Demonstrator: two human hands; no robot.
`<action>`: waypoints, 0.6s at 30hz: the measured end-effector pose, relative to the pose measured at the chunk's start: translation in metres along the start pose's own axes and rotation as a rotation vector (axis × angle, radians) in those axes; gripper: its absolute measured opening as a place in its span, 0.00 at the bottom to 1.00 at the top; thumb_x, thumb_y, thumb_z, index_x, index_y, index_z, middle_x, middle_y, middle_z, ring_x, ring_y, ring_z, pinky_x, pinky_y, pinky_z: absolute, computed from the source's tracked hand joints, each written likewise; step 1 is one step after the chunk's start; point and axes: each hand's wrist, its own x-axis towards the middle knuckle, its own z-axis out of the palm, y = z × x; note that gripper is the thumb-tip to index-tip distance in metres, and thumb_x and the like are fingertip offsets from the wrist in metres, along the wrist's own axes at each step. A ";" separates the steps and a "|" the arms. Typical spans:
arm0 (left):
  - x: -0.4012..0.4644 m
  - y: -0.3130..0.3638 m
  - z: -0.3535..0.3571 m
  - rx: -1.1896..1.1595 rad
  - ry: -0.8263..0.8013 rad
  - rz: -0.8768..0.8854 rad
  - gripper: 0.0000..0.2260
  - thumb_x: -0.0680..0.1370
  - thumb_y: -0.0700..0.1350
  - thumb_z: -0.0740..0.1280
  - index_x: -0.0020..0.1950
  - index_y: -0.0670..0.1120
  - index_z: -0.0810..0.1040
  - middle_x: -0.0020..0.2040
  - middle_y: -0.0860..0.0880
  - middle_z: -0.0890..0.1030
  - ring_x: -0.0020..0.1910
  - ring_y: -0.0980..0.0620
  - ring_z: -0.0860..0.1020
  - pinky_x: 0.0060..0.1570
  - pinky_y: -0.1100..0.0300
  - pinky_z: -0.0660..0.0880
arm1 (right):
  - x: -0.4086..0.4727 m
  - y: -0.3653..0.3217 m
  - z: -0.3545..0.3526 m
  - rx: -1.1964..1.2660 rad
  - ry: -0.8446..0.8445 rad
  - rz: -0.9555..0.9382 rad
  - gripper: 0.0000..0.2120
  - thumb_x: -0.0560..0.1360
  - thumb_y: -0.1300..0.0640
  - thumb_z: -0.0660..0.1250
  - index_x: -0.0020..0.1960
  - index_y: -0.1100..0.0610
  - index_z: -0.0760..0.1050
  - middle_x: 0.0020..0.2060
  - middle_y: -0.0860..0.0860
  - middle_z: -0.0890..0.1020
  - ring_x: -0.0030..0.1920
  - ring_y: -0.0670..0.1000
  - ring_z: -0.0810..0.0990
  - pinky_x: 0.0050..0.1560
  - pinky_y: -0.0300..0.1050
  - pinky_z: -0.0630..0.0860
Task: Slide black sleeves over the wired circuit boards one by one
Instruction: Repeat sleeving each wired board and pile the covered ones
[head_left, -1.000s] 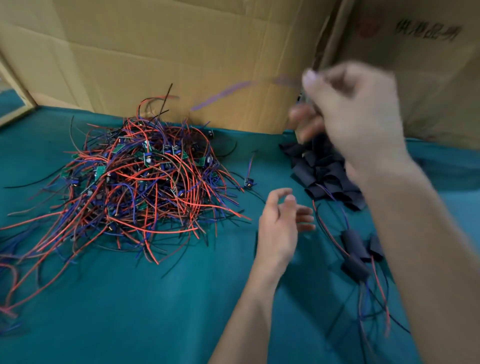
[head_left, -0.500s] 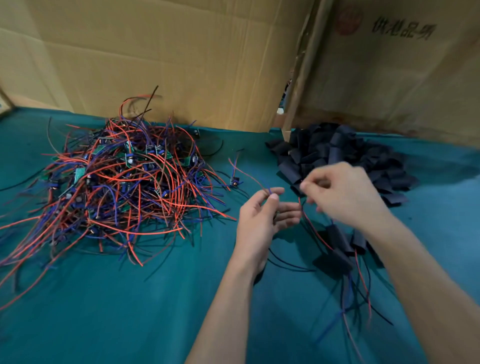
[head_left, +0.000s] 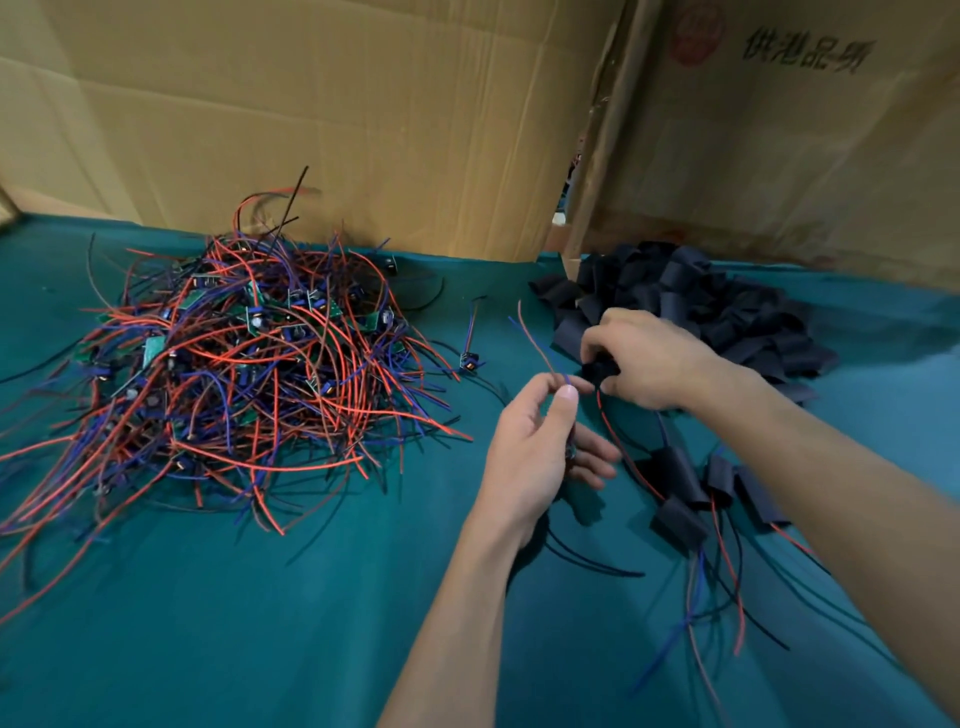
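A big tangle of wired circuit boards (head_left: 244, 374) with red and blue leads lies on the teal cloth at the left. A heap of loose black sleeves (head_left: 722, 306) sits at the back right. My left hand (head_left: 540, 457) pinches the red and blue leads of one wired board (head_left: 535, 338) between thumb and forefinger; the board itself is hidden by the hand. My right hand (head_left: 649, 364) grips a black sleeve (head_left: 597, 371) just right of those leads. Several sleeved boards (head_left: 680, 483) lie under my right forearm.
Cardboard walls (head_left: 363, 114) close off the back of the teal table (head_left: 260, 623). One small loose board (head_left: 469, 364) with a blue lead lies between the tangle and my hands. Loose black wires (head_left: 587, 561) trail near my left wrist.
My right hand came down from up near the cardboard to the sleeve heap and now holds a sleeve. My left hand went from empty to pinching the red and blue leads.
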 end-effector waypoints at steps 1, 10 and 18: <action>0.000 0.000 0.001 -0.011 0.009 0.006 0.10 0.86 0.44 0.55 0.51 0.44 0.73 0.32 0.44 0.81 0.27 0.51 0.78 0.30 0.63 0.75 | -0.002 -0.001 0.001 -0.002 0.034 -0.010 0.14 0.74 0.55 0.74 0.57 0.49 0.76 0.54 0.49 0.76 0.60 0.56 0.75 0.55 0.54 0.75; 0.001 -0.004 0.001 0.140 0.029 0.068 0.15 0.86 0.45 0.55 0.45 0.44 0.77 0.27 0.52 0.68 0.26 0.55 0.66 0.28 0.65 0.65 | -0.025 -0.009 -0.013 1.151 0.451 0.243 0.08 0.72 0.65 0.77 0.44 0.56 0.80 0.35 0.51 0.83 0.32 0.45 0.80 0.36 0.39 0.78; 0.000 -0.003 -0.002 0.096 -0.064 0.126 0.10 0.84 0.44 0.60 0.60 0.45 0.79 0.27 0.53 0.62 0.26 0.56 0.60 0.27 0.63 0.59 | -0.032 -0.020 -0.031 1.767 0.569 0.368 0.14 0.74 0.69 0.71 0.34 0.56 0.77 0.31 0.53 0.80 0.32 0.51 0.78 0.34 0.41 0.80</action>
